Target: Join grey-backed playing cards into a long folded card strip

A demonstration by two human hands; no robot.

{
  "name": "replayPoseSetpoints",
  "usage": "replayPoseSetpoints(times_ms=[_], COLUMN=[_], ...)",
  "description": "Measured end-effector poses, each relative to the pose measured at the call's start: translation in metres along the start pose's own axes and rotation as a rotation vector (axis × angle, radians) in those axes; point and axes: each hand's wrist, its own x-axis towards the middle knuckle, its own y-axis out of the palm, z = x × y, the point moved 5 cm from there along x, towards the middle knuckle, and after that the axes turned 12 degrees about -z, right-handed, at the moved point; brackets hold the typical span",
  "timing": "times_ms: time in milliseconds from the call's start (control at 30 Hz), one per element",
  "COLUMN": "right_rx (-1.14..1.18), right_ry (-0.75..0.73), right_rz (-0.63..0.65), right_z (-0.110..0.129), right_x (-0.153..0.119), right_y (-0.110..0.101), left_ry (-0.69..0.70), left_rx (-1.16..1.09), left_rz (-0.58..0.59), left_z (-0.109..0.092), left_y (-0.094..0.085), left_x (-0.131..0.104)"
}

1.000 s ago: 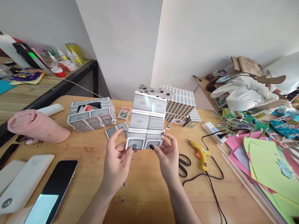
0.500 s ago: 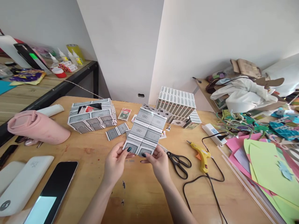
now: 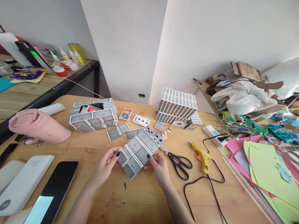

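Note:
Between my hands is a panel of joined playing cards [image 3: 137, 151], patterned backs up, tilted over the table. My left hand [image 3: 108, 161] pinches its left edge, thumb on top. On its right edge my right hand [image 3: 158, 165] grips with the thumb on top and fingers underneath. Just beyond lie loose cards [image 3: 118, 131], a face-up card [image 3: 141, 120] and a card pack [image 3: 125, 114]. A card-covered box [image 3: 93, 115] with an open top stands at the back left. Stacked card boxes [image 3: 177, 104] stand at the back right.
Black-handled scissors [image 3: 179, 163] and a yellow glue gun [image 3: 202, 157] with its cable lie right of my hands, near a power strip [image 3: 213, 135]. At the left are a phone [image 3: 54, 189], a white power bank [image 3: 28, 183] and a pink roll [image 3: 39, 126].
The card panel has turned clockwise and come lower and nearer, uncovering cards behind it. My left hand has moved left and down the panel's side.

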Motion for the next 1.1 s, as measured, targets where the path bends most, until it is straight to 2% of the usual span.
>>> replayPoseSetpoints(times_ms=[100,200,333,400,467,567,633,700,767,833,933,1100], right_rx=[0.005,0.015,-0.047,-0.166,-0.321,-0.538,-0.647,-0.692,-0.634,-0.559,-0.484,-0.439], right_ry=[0.005,0.008,0.007,0.026,0.061,0.068,-0.030,-0.243,-0.457,-0.596,-0.637,-0.554], right_rz=[-0.010,-0.037,-0.065,-0.032,0.053,0.166,0.129,0.007,-0.131,-0.167,-0.098,0.004], right_z=[-0.005,-0.009,-0.016,-0.020,-0.021,-0.012,0.003,0.024,0.041,0.045,0.034,0.015], right_x=[-0.002,-0.005,-0.009,-0.013,-0.019,-0.028,-0.029,-0.024,-0.018,-0.012,0.000,0.009], right_y=[0.004,0.006,0.003,0.000,-0.005,-0.020,-0.035,-0.048,-0.055,-0.054,-0.042,-0.022], left_ry=[-0.034,0.015,0.055,0.038,0.026,0.034,0.035,0.044,0.053,0.059,0.099,0.123], left_rx=[-0.042,-0.090,-0.152,-0.120,-0.077,-0.005,0.074,0.153,0.197,0.204,0.142,0.060], left_rz=[-0.046,-0.140,-0.208,-0.229,-0.249,-0.246,-0.218,-0.202,-0.204,-0.211,-0.227,-0.243], left_z=[0.006,0.009,0.009,0.010,0.012,0.014,0.014,0.015,0.015,0.016,0.017,0.017], left_y=[0.007,0.013,0.015,0.014,0.011,0.007,0.007,0.006,0.005,0.006,0.007,0.012], left_x=[-0.001,0.000,0.002,0.005,0.008,0.014,0.016,0.017,0.017,0.016,0.013,0.006])
